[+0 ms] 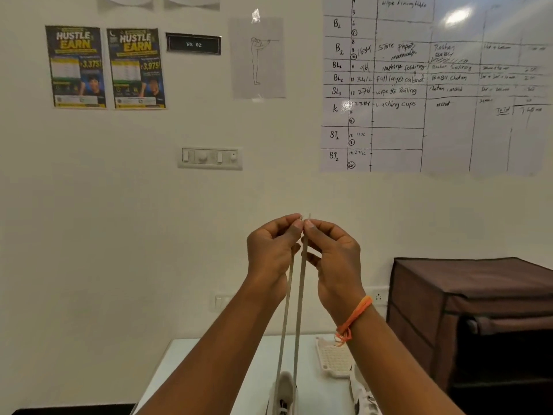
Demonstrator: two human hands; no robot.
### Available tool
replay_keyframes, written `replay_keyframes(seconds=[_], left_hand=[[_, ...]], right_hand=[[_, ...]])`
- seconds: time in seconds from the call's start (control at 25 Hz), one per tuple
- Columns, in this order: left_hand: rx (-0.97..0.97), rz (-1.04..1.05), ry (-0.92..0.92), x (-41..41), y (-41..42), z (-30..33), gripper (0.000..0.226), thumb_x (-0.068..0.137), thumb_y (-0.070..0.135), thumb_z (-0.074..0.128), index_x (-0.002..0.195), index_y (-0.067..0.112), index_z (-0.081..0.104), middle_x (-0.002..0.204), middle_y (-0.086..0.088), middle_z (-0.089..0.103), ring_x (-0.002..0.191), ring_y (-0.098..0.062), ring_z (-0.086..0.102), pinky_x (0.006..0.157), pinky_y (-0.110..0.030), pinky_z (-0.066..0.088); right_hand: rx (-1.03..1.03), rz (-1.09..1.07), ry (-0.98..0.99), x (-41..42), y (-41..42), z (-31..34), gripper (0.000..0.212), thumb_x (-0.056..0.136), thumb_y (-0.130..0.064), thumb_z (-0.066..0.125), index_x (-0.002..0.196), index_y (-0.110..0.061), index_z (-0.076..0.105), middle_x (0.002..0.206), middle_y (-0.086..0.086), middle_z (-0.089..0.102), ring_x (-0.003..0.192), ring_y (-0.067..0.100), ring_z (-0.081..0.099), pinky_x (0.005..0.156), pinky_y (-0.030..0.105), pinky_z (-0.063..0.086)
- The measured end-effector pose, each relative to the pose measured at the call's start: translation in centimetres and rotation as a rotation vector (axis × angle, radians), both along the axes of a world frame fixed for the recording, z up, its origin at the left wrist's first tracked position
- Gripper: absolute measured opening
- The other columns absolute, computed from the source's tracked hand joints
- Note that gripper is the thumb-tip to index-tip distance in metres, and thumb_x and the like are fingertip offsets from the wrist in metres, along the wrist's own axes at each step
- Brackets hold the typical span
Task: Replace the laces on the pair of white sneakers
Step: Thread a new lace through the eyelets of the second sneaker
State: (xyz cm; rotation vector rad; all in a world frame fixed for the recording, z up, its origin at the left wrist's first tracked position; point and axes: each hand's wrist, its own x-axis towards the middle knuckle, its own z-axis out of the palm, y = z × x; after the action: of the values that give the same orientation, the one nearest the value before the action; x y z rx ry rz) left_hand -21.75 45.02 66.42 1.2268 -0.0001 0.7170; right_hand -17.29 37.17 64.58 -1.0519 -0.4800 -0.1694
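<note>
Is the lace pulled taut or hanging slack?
Taut: both strands of the lace run straight from the sneaker to the pinching left hand and right hand.

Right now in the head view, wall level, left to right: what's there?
Two posters → black sign → taped sketch → whiteboard chart. Lower right: brown fabric cabinet.

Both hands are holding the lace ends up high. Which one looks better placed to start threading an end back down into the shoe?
Probably the left hand: its lace strand drops to the sneaker directly below it. The right hand is equally raised.
</note>
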Motion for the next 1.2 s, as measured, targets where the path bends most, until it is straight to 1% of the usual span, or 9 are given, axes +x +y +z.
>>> replay_keyframes(seconds=[0.2, 0.36, 0.48, 0.64, 0.84, 0.96, 1.04, 1.12, 1.2], left_hand=[[-0.083, -0.107, 0.125, 0.1, -0.5, 1.1, 0.018, 0.095, 0.02, 0.061, 0.108, 0.013, 0.07, 0.099, -0.004, 0.073, 0.095, -0.017, 0.068, 0.072, -0.031, 0.054], [-0.069, -0.118, 0.156, 0.4, -0.2, 1.3, 0.02, 0.093, 0.024, 0.063, 0.108, 0.013, 0.072, 0.1, -0.004, 0.072, 0.101, -0.021, 0.066, 0.083, -0.037, 0.054], [-0.01, -0.122, 0.158, 0.5, -0.1, 1.5, 0.018, 0.093, 0.023, 0.063, 0.106, 0.014, 0.072, 0.1, -0.004, 0.073, 0.099, -0.02, 0.067, 0.087, -0.037, 0.053], [0.203, -0.013, 0.212, 1.1, 1.8, -1.1, 0.012, 0.095, 0.023, 0.061, 0.105, 0.02, 0.068, 0.104, 0.001, 0.071, 0.097, -0.015, 0.066, 0.074, -0.026, 0.049], [0.164, 0.092, 0.546, 3.8, 5.9, -13.4, 0.014, 0.094, 0.015, 0.06, 0.106, 0.014, 0.068, 0.102, -0.002, 0.071, 0.085, -0.012, 0.066, 0.06, -0.02, 0.039], [0.169, 0.136, 0.737, 5.8, 8.6, -22.5, 0.009, 0.092, 0.01, 0.061, 0.093, 0.013, 0.069, 0.102, -0.003, 0.071, 0.085, -0.016, 0.065, 0.064, -0.023, 0.046], [0.252, 0.244, 0.869, 7.2, 10.2, -28.4, 0.014, 0.09, 0.011, 0.061, 0.082, 0.019, 0.069, 0.098, 0.002, 0.072, 0.089, -0.019, 0.066, 0.078, -0.033, 0.054], [0.438, 0.398, 1.034, 8.0, 11.3, -33.5, 0.017, 0.09, 0.016, 0.058, 0.079, 0.026, 0.067, 0.094, 0.007, 0.07, 0.088, -0.017, 0.063, 0.089, -0.041, 0.05], [0.623, 0.425, 1.15, 8.2, 11.4, -36.3, 0.017, 0.092, 0.017, 0.054, 0.086, 0.028, 0.066, 0.097, 0.008, 0.069, 0.089, -0.015, 0.06, 0.088, -0.038, 0.043]], right_hand=[[0.024, 0.036, 0.015, 0.3, 0.1, 0.5, 0.014, 0.09, -0.014, 0.065, 0.098, -0.005, 0.071, 0.091, 0.013, 0.073, 0.083, 0.023, 0.069, 0.076, 0.038, 0.056], [0.023, 0.041, 0.001, 0.7, 0.0, 0.6, 0.013, 0.089, -0.014, 0.066, 0.097, -0.006, 0.072, 0.09, 0.012, 0.073, 0.084, 0.023, 0.069, 0.075, 0.037, 0.056], [0.014, 0.051, -0.021, 1.1, -0.2, 0.7, 0.012, 0.089, -0.014, 0.065, 0.097, -0.006, 0.072, 0.089, 0.01, 0.073, 0.084, 0.021, 0.069, 0.075, 0.036, 0.055], [-0.083, 0.043, 0.011, 2.5, -1.1, -2.0, 0.013, 0.09, -0.017, 0.066, 0.096, -0.008, 0.071, 0.088, 0.007, 0.071, 0.084, 0.022, 0.07, 0.072, 0.033, 0.056], [-0.336, -0.017, 0.256, 6.6, -1.0, -14.0, 0.007, 0.088, -0.011, 0.065, 0.09, -0.009, 0.072, 0.081, 0.004, 0.068, 0.062, 0.016, 0.061, 0.058, 0.028, 0.05], [-0.503, -0.021, 0.421, 8.5, -0.7, -23.3, 0.006, 0.086, -0.009, 0.067, 0.083, -0.008, 0.072, 0.078, 0.005, 0.068, 0.049, 0.01, 0.047, 0.049, 0.023, 0.039], [-0.637, -0.045, 0.462, 9.7, -0.4, -29.4, 0.009, 0.085, -0.009, 0.069, 0.078, -0.011, 0.073, 0.076, 0.002, 0.071, 0.052, 0.006, 0.052, 0.052, 0.019, 0.039], [-0.769, -0.086, 0.426, 10.4, -0.1, -34.5, 0.011, 0.083, -0.012, 0.072, 0.074, -0.017, 0.074, 0.074, -0.005, 0.072, 0.066, 0.004, 0.062, 0.061, 0.016, 0.044], [-0.91, -0.097, 0.343, 10.2, 0.2, -37.8, 0.012, 0.082, -0.016, 0.073, 0.072, -0.023, 0.073, 0.072, -0.011, 0.07, 0.074, -0.001, 0.063, 0.065, 0.011, 0.044]])
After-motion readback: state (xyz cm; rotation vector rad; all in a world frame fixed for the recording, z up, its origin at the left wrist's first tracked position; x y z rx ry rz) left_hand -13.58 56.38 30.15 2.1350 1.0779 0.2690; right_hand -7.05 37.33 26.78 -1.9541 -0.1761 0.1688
